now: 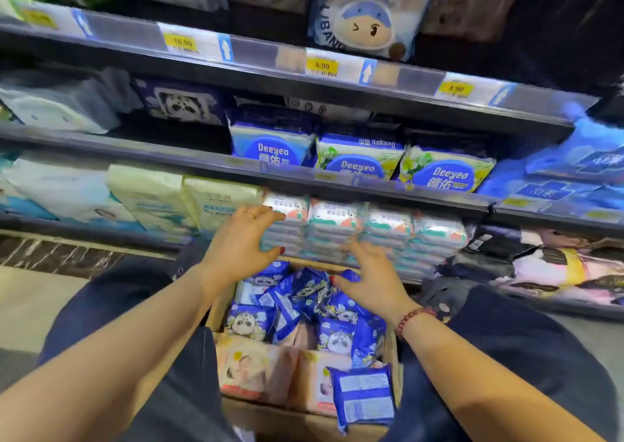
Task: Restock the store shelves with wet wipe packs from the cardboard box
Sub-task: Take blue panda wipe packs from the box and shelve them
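Above box rim, both hands empty, fingers spread.

Dark store shelves, Deeyeo wipe packs on the middle tier, stacked white packs on the lowest tier, open cardboard box on the near floor.

This is a shop aisle, seen from a crouch in front of a tiered metal display shelf. Yellow price tags with printed figures sit in the clear strip along that shelf's front edge, beside blue arrow labels. Below the strip, branded Deeyeo wet wipe packs stand facing outward in rows. Further below, an open cardboard box of loose stock sits on the floor.
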`<state>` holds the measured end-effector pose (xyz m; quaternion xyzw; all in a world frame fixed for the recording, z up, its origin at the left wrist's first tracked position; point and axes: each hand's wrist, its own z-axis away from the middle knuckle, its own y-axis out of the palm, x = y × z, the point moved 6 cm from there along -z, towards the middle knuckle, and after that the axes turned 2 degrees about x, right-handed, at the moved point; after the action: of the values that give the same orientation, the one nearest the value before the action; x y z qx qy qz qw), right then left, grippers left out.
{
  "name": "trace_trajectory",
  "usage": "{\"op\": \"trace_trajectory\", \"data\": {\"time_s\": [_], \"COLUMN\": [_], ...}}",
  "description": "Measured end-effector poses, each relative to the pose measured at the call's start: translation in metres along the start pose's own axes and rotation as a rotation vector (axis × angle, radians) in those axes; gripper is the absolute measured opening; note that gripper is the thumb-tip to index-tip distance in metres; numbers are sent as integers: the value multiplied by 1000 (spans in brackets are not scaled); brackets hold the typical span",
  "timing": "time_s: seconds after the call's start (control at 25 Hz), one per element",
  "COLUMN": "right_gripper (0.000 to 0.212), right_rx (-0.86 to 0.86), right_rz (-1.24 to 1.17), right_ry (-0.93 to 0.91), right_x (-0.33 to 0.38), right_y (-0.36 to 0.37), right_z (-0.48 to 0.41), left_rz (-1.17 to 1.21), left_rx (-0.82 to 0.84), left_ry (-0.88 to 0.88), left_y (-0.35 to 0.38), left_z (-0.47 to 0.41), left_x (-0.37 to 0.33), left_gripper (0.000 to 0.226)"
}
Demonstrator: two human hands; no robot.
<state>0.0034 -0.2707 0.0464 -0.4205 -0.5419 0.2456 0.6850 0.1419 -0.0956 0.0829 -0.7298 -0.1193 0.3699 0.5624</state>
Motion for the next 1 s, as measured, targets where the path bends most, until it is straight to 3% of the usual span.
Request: {"op": "trace_trajectory", "data": {"time_s": [0.24, 0.52, 0.88, 1.0], "right_gripper": [56, 69, 39, 34], "right_rx": [202, 259, 149, 157], "right_rz": [-88, -127, 48, -208], "right_ry": [111, 182, -72, 28], "right_x": [-46, -72, -82, -78], "right_y": [89, 166, 194, 181], "right_z": [-32, -81, -97, -95], "left_rz": [92, 165, 280, 322], "left_rx": [171, 253, 289, 194], "left_ry": [-219, -384, -549, -567], "left_y": [89, 143, 167, 163], "left_z": [25, 51, 73, 72], "left_x": [59, 100, 127, 130], "left_gripper": [62, 67, 69, 57]}}
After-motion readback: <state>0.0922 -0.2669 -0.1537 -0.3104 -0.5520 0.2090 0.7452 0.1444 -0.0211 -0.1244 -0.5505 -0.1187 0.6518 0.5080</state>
